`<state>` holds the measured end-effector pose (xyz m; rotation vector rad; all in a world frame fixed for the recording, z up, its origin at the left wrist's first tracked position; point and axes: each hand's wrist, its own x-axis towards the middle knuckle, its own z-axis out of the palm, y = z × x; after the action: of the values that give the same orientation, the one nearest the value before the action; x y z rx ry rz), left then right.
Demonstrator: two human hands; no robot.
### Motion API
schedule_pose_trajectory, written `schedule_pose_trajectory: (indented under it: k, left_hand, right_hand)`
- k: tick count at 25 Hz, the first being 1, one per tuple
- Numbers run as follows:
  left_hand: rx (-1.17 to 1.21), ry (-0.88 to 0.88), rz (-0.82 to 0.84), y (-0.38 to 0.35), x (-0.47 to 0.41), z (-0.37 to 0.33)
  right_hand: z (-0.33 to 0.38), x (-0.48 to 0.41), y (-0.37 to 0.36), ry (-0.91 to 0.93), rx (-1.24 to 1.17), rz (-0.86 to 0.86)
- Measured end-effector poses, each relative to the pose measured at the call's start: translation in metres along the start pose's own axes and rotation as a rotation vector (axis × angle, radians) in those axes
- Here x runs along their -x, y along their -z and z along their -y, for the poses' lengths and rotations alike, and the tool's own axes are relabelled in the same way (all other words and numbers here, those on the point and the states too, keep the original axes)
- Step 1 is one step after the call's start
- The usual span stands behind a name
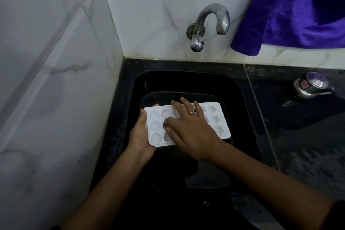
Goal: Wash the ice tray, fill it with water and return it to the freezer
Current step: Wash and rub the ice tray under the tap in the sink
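Note:
A white ice tray with shell- and star-shaped cups is held level over the black sink. My left hand grips the tray's left end, thumb on the rim and fingers underneath. Across the tray's middle lies my right hand, fingers spread and flat on the cups, a ring on one finger. It covers the centre cups. The steel tap sticks out of the tiled wall above the sink, and no water runs from it.
White marble-look tiles form the corner on the left and behind. A purple cloth hangs at upper right. A steel pressure cooker lid sits on the dark counter right of the sink.

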<state>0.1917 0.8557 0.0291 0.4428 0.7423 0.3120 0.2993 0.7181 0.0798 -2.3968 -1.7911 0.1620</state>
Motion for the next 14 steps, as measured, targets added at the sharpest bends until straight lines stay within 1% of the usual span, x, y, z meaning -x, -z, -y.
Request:
schedule_pose_trajectory:
  k: [2,6,8,11,14]
  left_hand:
    - [-0.009,-0.008,0.003,0.000,-0.001,-0.001]
    - [-0.032,-0.025,-0.044,0.005,-0.007,-0.008]
    - [-0.016,-0.061,-0.049,0.006,-0.007,-0.011]
    - [0.042,-0.095,-0.059,0.009,-0.006,-0.017]
    - [0.001,-0.082,-0.064,0.004,-0.006,-0.012]
  right_hand:
    - [-0.001,0.002,-0.001,-0.017,-0.015,-0.003]
    - [-0.002,0.013,-0.003,-0.005,-0.016,0.012]
    - [-0.004,0.017,0.000,-0.010,-0.034,-0.004]
    - [-0.013,0.028,0.001,-0.044,-0.060,-0.031]
    - [-0.013,0.018,-0.001,-0.112,-0.053,-0.049]
